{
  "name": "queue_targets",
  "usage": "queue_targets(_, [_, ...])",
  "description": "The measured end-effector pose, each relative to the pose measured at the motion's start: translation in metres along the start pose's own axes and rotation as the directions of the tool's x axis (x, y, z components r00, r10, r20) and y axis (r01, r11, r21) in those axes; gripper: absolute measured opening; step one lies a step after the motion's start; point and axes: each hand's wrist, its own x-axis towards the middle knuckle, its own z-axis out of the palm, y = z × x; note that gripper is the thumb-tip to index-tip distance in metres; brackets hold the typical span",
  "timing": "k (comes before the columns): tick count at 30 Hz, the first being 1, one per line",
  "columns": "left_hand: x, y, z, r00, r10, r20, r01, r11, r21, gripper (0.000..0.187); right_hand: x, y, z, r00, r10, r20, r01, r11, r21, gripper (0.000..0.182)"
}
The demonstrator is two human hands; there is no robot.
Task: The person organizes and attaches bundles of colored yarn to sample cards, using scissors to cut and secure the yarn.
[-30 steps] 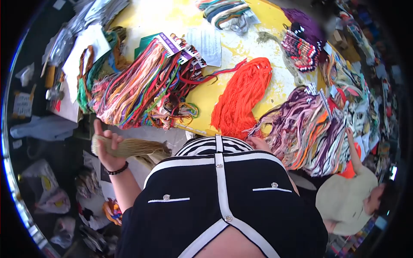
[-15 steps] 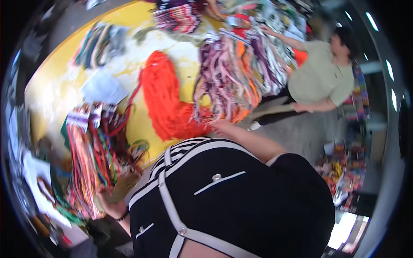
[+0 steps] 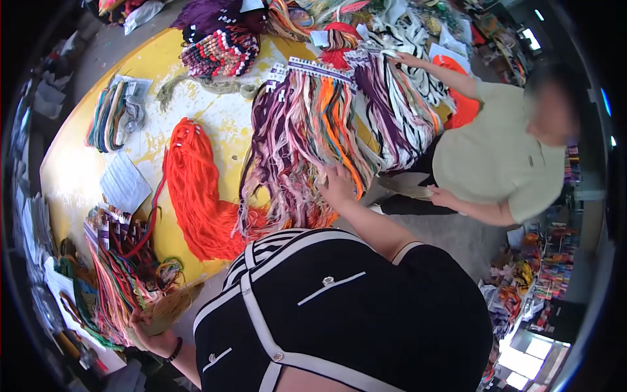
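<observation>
Low on the left, my left hand (image 3: 155,338) is closed around a tan skein of yarn (image 3: 175,310). Beside it hangs a bundle of red, pink and green yarn (image 3: 108,281) on a printed card strip. My right hand (image 3: 338,188) has its fingers curled into the lower strands of a wide multicolored yarn bundle (image 3: 304,140), held at its top by a purple-and-white card (image 3: 321,69). Exactly which strands it grips is hard to make out. A bright orange-red hank (image 3: 192,189) lies left of this bundle, its lower end running beneath the strands.
A yellow, paint-worn table (image 3: 68,147) carries a paper sheet (image 3: 125,183), a small skein bundle (image 3: 111,117) and a braided bundle (image 3: 222,53). On the right a co-worker (image 3: 490,144) stands with one hand on a purple-and-white yarn bundle (image 3: 392,104).
My view has shifted, so the table's contents appear further left. My right hand has moved up into the multicolored strands. The left hand still holds the tan skein.
</observation>
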Motion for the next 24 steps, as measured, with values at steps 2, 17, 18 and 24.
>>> queue_targets(2, [-0.014,0.002,0.028,1.0,-0.004,0.009,0.004,1.0,0.015,0.031,0.012,0.016,-0.005,0.983,-0.089,-0.161,0.065,0.987,-0.149,0.062])
queue_targets(17, [-0.042,0.015,0.129,0.981,0.035,0.192,-0.054,0.994,0.092,0.027,0.015,0.063,0.022,0.957,-0.252,0.141,0.261,0.964,-0.046,0.058])
queue_targets(18, [-0.043,0.016,0.128,0.98,0.037,0.193,-0.056,0.994,0.094,0.027,0.016,0.063,0.022,0.957,-0.254,0.141,0.262,0.964,-0.046,0.058])
queue_targets(24, [-0.06,0.057,0.12,0.993,0.092,0.08,-0.096,0.994,0.043,0.022,0.029,0.051,0.006,0.946,-0.316,0.076,0.303,0.942,0.145,0.042])
